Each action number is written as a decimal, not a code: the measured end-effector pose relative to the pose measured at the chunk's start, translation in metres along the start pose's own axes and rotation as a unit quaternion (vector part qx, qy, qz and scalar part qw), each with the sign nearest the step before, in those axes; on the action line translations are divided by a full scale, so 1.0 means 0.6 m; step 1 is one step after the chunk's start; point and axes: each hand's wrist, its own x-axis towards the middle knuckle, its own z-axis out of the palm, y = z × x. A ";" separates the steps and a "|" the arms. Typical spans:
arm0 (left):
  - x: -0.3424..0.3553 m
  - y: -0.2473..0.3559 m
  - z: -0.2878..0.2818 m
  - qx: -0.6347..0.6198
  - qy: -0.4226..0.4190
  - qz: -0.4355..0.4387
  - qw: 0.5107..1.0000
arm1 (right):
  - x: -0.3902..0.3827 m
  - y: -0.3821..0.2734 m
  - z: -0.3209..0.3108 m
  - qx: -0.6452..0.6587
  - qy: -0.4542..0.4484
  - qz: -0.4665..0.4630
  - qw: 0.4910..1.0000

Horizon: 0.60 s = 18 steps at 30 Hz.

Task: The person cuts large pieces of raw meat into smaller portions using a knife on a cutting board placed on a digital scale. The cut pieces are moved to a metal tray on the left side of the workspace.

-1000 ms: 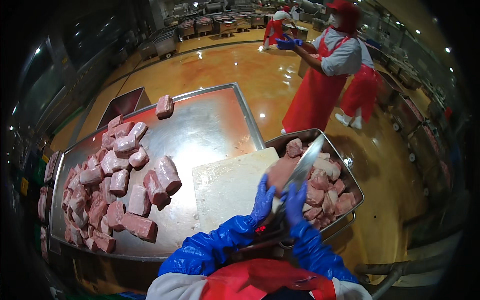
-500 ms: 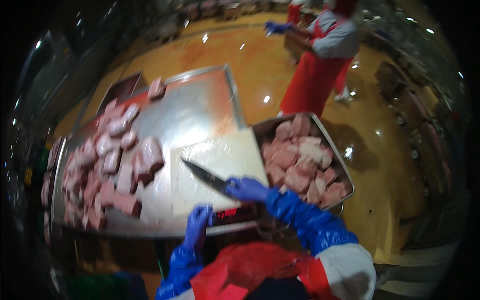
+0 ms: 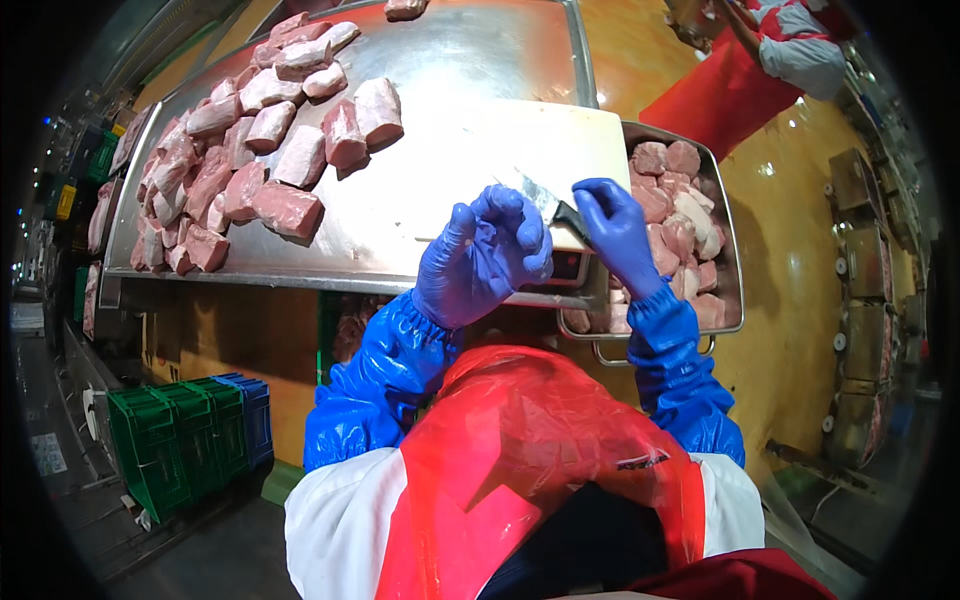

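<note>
My left hand (image 3: 485,255), in a blue-purple glove, is raised in front of the table's near edge. Its palm faces up, fingers loosely curled and apart, with nothing in it. A knife (image 3: 571,220) with a black handle lies at the right side of the white cutting board (image 3: 590,150), its blade toward the far left. Right beside the handle is my right hand (image 3: 615,230), gloved alike, fingers bent in; most of the handle shows outside it. Several pink meat pieces (image 3: 290,208) are heaped on the left of the steel table (image 3: 470,40).
A steel tub (image 3: 735,270) of cut meat stands right of the board. Under the table's edge is a digital display (image 3: 567,268). Green crates (image 3: 165,450) stand at lower left. Beyond the tub is a person in a red apron (image 3: 715,95). Wheeled steel carts (image 3: 862,300) line the right.
My right hand was gripping the knife over the board; now its handle shows beside my fingers. My left hand has risen from the display and turned palm up. The view has tilted downward.
</note>
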 end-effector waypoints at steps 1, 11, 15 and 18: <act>-0.003 -0.001 0.000 -0.013 0.009 0.000 1.000 | -0.022 -0.040 -0.006 0.072 0.017 0.005 0.997; 0.002 -0.032 0.015 -0.009 -0.038 -0.112 0.993 | -0.137 -0.265 -0.020 -0.031 0.032 -0.174 0.984; 0.011 -0.065 0.024 0.052 0.022 -0.163 0.985 | -0.161 -0.267 -0.048 -0.109 0.060 -0.183 0.975; 0.020 -0.095 0.029 0.095 0.022 -0.168 0.981 | -0.184 -0.258 -0.074 -0.157 0.091 -0.191 0.965</act>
